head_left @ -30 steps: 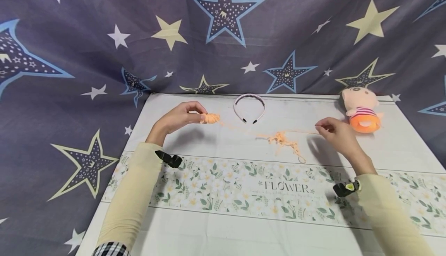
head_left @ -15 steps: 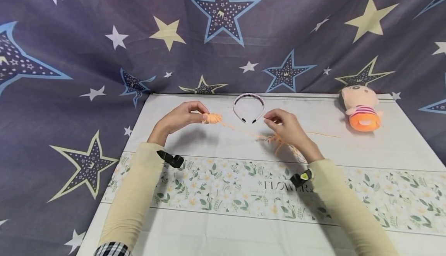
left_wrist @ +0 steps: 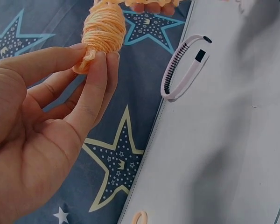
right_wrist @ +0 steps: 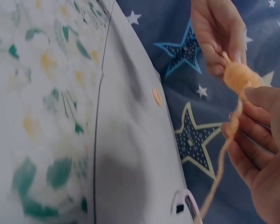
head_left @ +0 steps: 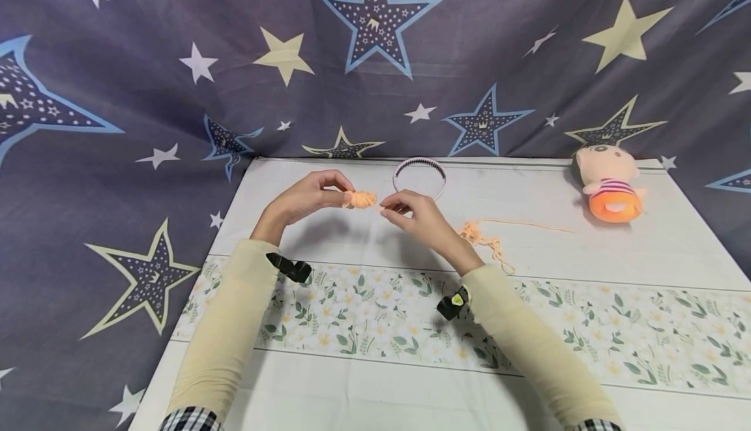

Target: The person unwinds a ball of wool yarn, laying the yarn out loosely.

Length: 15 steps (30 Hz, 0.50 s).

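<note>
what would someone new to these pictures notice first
Probably the dark backdrop covered in big stars, filling the upper part of the head view. Next, the plush toy with its bright orange lower part, at the far right of the white table. Then the wound orange yarn, pinched by the left hand.

Passage runs between headband (head_left: 420, 160) and doll (head_left: 613, 184), behind loose yarn (head_left: 471, 231).

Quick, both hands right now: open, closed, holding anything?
Left hand: closed, pinching the wound orange yarn in its fingertips.
Right hand: closed, holding the loose yarn strand next to the wound part.
</note>
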Motion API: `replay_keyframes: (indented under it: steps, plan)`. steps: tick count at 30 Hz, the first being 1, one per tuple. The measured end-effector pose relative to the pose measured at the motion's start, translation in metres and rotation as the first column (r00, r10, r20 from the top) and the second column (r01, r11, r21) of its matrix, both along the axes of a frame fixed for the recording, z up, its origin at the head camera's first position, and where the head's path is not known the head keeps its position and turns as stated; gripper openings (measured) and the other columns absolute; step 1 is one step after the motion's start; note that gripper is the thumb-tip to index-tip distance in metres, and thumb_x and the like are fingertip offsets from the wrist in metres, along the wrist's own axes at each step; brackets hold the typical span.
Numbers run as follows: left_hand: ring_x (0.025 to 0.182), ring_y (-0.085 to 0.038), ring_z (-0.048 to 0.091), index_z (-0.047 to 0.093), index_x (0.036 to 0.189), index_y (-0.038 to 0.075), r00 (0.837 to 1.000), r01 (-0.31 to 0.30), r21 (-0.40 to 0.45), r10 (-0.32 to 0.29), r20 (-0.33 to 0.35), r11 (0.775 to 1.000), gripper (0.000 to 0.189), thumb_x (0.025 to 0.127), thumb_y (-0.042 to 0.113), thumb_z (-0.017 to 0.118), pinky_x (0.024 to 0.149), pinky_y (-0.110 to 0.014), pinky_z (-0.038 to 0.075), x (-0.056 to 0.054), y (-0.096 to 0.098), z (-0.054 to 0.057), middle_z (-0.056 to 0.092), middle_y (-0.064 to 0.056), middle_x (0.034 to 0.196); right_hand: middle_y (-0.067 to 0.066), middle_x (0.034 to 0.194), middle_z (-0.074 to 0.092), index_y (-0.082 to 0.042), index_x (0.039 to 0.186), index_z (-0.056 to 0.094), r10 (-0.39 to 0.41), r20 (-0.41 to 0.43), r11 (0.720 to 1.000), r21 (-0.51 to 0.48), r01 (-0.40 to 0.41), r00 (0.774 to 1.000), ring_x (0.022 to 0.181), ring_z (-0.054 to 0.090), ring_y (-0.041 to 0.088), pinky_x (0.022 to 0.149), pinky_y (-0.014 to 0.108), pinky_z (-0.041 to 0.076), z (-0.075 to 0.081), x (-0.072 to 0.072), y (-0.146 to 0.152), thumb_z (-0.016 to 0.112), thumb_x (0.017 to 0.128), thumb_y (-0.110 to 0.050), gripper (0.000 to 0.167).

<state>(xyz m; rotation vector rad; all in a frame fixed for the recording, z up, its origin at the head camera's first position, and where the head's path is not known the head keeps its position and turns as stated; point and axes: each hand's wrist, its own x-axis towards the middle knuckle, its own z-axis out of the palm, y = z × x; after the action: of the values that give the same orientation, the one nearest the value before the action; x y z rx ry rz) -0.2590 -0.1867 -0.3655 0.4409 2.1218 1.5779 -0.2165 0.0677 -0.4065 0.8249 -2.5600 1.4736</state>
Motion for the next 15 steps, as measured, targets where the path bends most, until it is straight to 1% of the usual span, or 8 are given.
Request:
replay_keyframes:
  steps: [3,8,12,15]
  plan:
    - [0.093,-0.018,0.062,0.060,0.105,0.000,1.000,0.003,-0.001,-0.003,-0.005,1.000,0.018,0.090,0.008,0.065,0.091,-0.041,0.051,0.000,0.000,-0.001,0.059,-0.007,0.107,0.003,0.096,0.070,-0.009,0.102,0.070,0.010,0.010,1.000,-0.006,-0.010,1.000,0.083,0.065,0.014,0.077,0.027,0.054,0.000,0.002,-0.008,0.065,0.092,-0.021,0.016]
    - [0.093,-0.019,0.062,0.061,0.104,0.001,1.000,0.002,0.001,-0.002,-0.012,1.000,0.016,0.089,0.008,0.065,0.086,-0.034,0.053,0.002,0.000,-0.001,0.060,-0.009,0.106,0.002,0.092,0.071,-0.009,0.098,0.071,0.006,0.036,1.000,-0.018,-0.005,0.999,0.079,0.065,0.012,0.073,0.027,0.055,0.002,0.006,-0.010,0.064,0.093,-0.020,0.014]
    - [0.093,-0.019,0.062,0.061,0.103,0.000,1.000,-0.009,0.003,0.009,-0.005,1.000,0.016,0.089,0.006,0.065,0.087,-0.036,0.053,0.002,-0.002,-0.002,0.060,-0.010,0.105,0.006,0.088,0.070,-0.008,0.097,0.070,-0.040,0.044,0.997,-0.069,0.043,0.998,0.077,0.064,0.014,0.071,0.030,0.055,0.005,0.005,0.000,0.064,0.093,-0.018,0.013]
    - [0.093,-0.020,0.062,0.061,0.104,0.000,1.000,-0.020,-0.009,0.020,0.002,1.000,0.017,0.089,0.006,0.065,0.087,-0.036,0.053,0.002,-0.003,-0.002,0.060,-0.010,0.104,0.009,0.085,0.070,-0.007,0.095,0.069,-0.089,0.029,0.988,-0.126,0.092,0.996,0.072,0.062,0.015,0.065,0.027,0.052,0.008,0.002,0.013,0.063,0.093,-0.018,0.012]
